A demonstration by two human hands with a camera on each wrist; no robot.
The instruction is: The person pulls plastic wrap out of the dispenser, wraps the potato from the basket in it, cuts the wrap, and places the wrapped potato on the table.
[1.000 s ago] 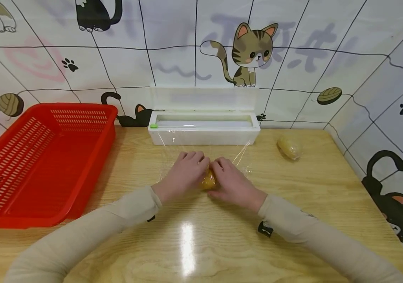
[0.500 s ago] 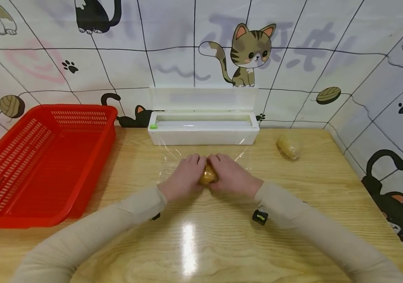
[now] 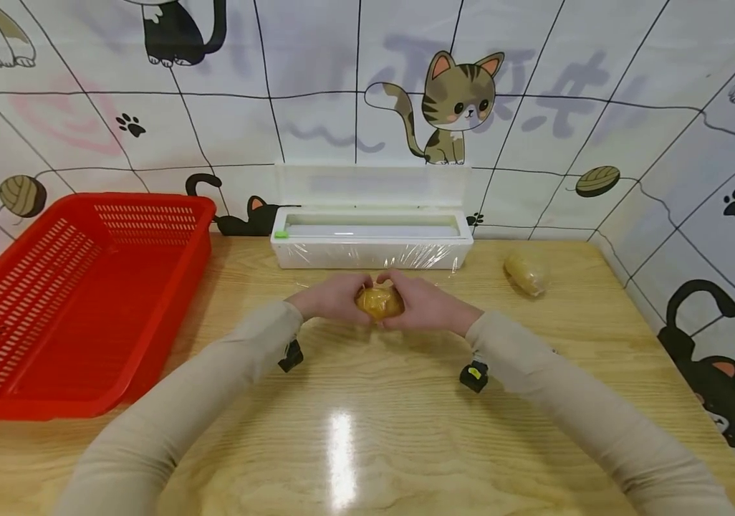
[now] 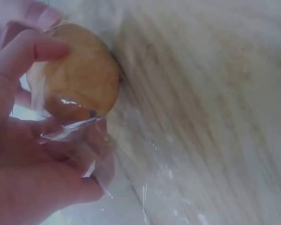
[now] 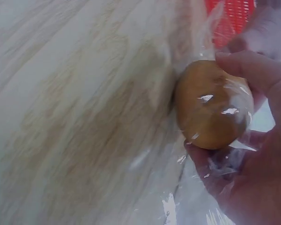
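Note:
A smooth, yellow-brown potato (image 3: 380,303) is held between both hands, with clear plastic wrap around it. My left hand (image 3: 337,297) grips its left side, fingers on top and thumb below; my right hand (image 3: 430,302) holds the right side the same way. Up close in the left wrist view, glossy folds of plastic wrap (image 4: 68,129) lie between the potato and the left palm. From the right wrist, film covers the potato (image 5: 213,105) and spreads over the table beside it. Creased film also hangs over the front of the white wrap dispenser (image 3: 374,253).
Behind the hands, the dispenser's lid (image 3: 372,185) stands raised against the cat-patterned wall covering. A second wrapped potato (image 3: 526,273) lies to the right on the wooden table (image 3: 406,430). On the left stands a red slotted basket (image 3: 103,301).
Both hands have moved a little toward the dispenser with the potato, turning so more of it shows. The film stretched from the dispenser has slackened and now bunches along its front.

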